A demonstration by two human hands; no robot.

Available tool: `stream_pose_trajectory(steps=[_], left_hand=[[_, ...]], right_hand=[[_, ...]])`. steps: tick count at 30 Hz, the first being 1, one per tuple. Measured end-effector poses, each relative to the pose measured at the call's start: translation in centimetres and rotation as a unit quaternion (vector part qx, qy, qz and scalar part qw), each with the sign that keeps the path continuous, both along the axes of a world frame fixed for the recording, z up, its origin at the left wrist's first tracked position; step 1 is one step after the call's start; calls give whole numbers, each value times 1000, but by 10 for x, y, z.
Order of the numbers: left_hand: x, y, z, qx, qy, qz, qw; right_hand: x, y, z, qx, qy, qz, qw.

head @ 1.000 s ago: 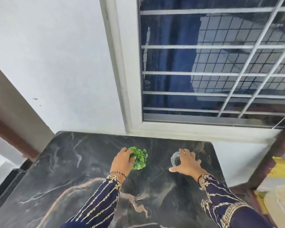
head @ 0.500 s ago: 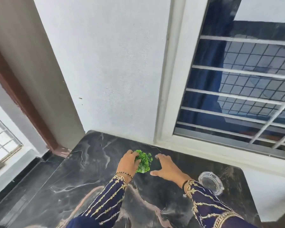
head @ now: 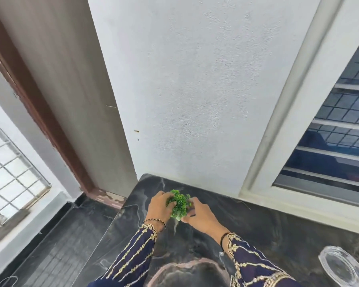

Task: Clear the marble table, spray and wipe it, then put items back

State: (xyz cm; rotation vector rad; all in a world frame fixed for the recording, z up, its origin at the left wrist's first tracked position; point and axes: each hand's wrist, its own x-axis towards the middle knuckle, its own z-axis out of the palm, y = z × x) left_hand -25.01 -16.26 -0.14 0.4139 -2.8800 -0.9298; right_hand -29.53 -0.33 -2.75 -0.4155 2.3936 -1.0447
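The green plant [head: 178,204] is sitting at the far-left corner of the marble table [head: 267,228]. The left hand [head: 159,206] is curling round it from nine o'clock, and the right hand [head: 201,216] is seemingly pinching its base from four.

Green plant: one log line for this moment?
left hand: holds green plant | right hand: holds it | glass dish: on table

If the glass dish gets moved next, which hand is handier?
The right hand, likely. Both hands hold the plant near the far left corner of the table, but the dish lies to the right, beside the right sleeve; the left hand would have to cross over.
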Motion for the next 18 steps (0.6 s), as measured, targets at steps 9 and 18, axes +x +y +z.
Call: stream_pose_trajectory(steps=[9,18], left_hand=[[-15,-10,-1,20,-1,-52,998],[23,1,17,-22,-5,-60,998]], right_hand=[[7,-10,-5,-23,-32,-64,997],[42,24,13,5,-33,-76,997]])
